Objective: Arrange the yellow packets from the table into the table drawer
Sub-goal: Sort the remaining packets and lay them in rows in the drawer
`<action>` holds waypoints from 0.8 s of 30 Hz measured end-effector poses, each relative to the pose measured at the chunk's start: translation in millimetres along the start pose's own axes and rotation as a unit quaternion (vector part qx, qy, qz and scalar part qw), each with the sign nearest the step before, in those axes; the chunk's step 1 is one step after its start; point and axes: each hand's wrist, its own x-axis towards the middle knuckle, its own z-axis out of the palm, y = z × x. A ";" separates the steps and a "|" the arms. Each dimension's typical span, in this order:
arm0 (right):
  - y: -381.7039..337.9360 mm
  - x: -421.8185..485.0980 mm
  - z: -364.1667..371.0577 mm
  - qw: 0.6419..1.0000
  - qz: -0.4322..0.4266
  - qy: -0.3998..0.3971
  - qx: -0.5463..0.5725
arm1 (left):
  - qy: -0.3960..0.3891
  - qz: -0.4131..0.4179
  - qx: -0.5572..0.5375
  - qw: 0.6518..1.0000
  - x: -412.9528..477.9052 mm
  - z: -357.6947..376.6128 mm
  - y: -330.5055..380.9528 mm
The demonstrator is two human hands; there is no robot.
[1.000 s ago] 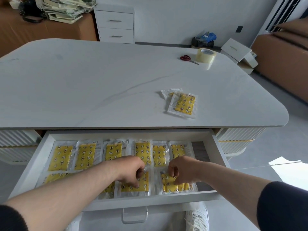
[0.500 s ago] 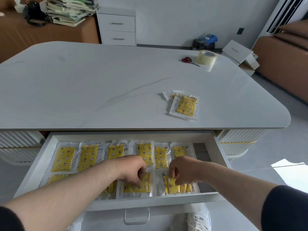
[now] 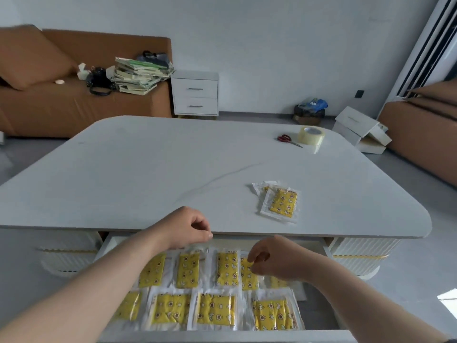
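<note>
The open white drawer (image 3: 327,251) under the table (image 3: 148,181) holds several yellow star-print packets (image 3: 215,310) in two rows. Two more yellow packets (image 3: 282,203) lie overlapped on the tabletop at the right. My left hand (image 3: 188,229) hovers at the table's front edge above the drawer, fingers curled with nothing in them. My right hand (image 3: 277,264) hangs over the back row of packets, fingers loosely curled and empty. My forearms hide part of the left and right packets.
Red-handled scissors (image 3: 288,139) and a roll of clear tape (image 3: 311,136) sit at the table's far right. Beyond stand a brown sofa (image 3: 49,105) with stacked papers, a white two-drawer cabinet (image 3: 195,95) and white boxes (image 3: 358,129) on the floor.
Both hands have lifted off the front-row packets and moved up toward the table edge. The head camera has tilted up, showing more of the room.
</note>
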 end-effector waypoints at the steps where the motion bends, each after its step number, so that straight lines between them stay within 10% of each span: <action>1: -5.5 -3.6 -7.2 1.000 -0.004 0.018 0.007 | 0.020 -0.005 -0.012 1.000 -6.4 -5.6 0.8; 24: 66.4 48.6 -94.0 0.943 0.145 0.275 0.121 | 0.048 0.027 -0.069 0.996 143.8 27.1 62.1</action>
